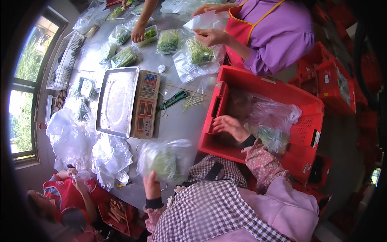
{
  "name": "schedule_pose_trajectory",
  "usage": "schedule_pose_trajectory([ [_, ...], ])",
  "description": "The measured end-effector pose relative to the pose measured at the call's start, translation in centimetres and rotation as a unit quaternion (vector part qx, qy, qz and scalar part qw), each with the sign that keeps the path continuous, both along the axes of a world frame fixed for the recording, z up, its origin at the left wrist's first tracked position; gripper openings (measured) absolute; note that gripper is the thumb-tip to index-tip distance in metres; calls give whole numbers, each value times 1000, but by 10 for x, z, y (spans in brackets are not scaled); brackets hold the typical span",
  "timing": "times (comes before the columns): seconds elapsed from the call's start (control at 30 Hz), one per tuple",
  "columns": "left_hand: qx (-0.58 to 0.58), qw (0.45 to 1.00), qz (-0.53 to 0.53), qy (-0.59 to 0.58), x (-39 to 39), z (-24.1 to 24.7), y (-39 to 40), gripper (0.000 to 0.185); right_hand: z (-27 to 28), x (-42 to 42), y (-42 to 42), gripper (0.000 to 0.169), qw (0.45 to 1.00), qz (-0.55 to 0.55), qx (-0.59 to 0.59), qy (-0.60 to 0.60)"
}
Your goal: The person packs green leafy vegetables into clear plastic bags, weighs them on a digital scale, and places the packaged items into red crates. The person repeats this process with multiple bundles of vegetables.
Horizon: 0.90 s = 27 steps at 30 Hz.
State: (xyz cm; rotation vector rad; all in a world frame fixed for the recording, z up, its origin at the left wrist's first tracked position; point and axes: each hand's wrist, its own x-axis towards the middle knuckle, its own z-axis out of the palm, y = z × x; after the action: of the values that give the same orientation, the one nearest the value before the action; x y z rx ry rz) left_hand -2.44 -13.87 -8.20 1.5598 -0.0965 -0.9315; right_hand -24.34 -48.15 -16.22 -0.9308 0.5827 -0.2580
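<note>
My left hand (152, 186) grips the lower edge of a clear plastic bag of green vegetables (165, 161), held up by the front of the metal table (172, 127) and slightly blurred. With fingers apart and nothing in it, my right hand (231, 127) is over the near left part of a red plastic crate (263, 81). Inside that crate lie bagged greens (273, 136) and crumpled clear plastic (272, 110). Left of the crate, a digital scale (145, 106) with a metal tray (118, 101) rests on the table.
Green-handled scissors (177, 97) and loose stems (193, 101) lie beside the scale. A co-worker in purple (278, 36) handles a plastic bag; another person's hand (138, 32) touches a tub of greens (149, 34). Plastic bags (110, 157) pile up near a person in a red apron (71, 193).
</note>
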Motion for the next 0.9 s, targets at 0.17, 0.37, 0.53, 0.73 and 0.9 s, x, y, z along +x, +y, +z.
schedule_pose_trajectory([
  [0.17,-77,963,-253,43,-25,16,-139,45,64,-10,19,62,980,194,-1,-50],
  [0.37,-102,947,-304,26,-50,2,-172,48,32,-98,0,49,992,-61,35,107],
  [0.53,0,960,-260,100,-31,-14,-108,38,-63,-184,-47,51,939,-227,-121,228],
  [0.73,66,980,-152,107,-19,-21,-39,31,-158,-226,-127,66,912,-260,-125,292],
  [0.9,77,990,-61,104,-23,-14,-15,29,-232,-176,-140,77,764,-19,-275,583],
])
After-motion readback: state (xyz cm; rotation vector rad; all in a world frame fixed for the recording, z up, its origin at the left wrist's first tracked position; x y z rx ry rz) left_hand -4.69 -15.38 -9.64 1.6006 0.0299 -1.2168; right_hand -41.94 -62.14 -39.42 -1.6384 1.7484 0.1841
